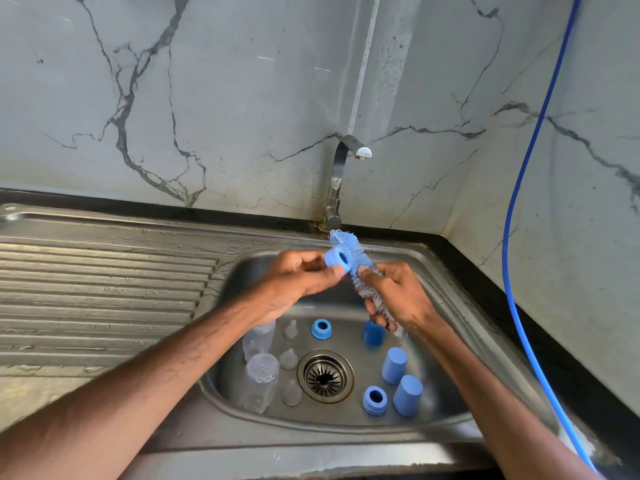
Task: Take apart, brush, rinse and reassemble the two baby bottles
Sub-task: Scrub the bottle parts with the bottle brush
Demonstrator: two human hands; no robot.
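Over the sink basin point(446, 282), my left hand point(298, 282) pinches a blue bottle collar ring point(337, 259). My right hand point(398, 296) grips the bottle brush point(349, 247), whose blue and white bristles lie against the ring. Down in the basin, two clear bottle bodies point(259, 379) lie at the left beside three clear teats point(288, 358). Two more blue collar rings point(321, 329) point(375, 400) and three blue caps point(394, 365) lie around the drain point(325, 375).
A steel tap point(337, 181) stands behind the basin, with no water running. A wet ribbed draining board point(104, 289) stretches to the left. A blue hose point(519, 209) hangs down the marble wall on the right, crossing the black counter edge.
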